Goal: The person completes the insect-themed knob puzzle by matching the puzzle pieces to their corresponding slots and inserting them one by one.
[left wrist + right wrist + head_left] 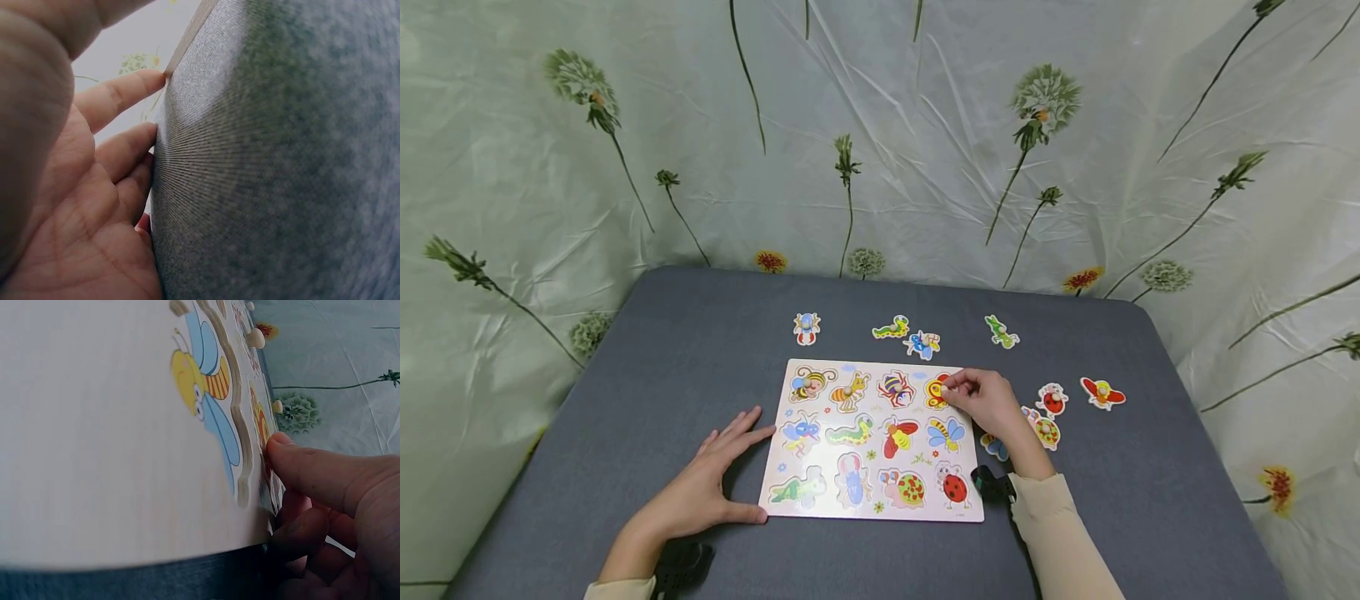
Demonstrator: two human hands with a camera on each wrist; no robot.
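Note:
A pale wooden insect puzzle board [883, 512] lies flat on the table. At its top right corner, my right hand [988, 404] pinches a red and yellow butterfly piece [934, 392] with thumb and fingers; the piece sits over its recess and is partly covered. Along the same row lie a bee piece [808, 384], a striped wasp piece [848, 392] and a spider piece [896, 388], all with knobs. Lower rows show printed recesses, among them the dragonfly recess [212, 394]. My left hand [703, 479] is spread, index fingertip and thumb touching the board's left edge.
Behind the board lie a beetle piece [807, 329], a caterpillar piece [891, 327], a blue fly piece [922, 344] and a green piece [1002, 332]. Right of it are a ladybug piece [1052, 400], a red-winged piece [1102, 393], a snail piece [1047, 432] and a half-hidden blue-winged piece [995, 447].

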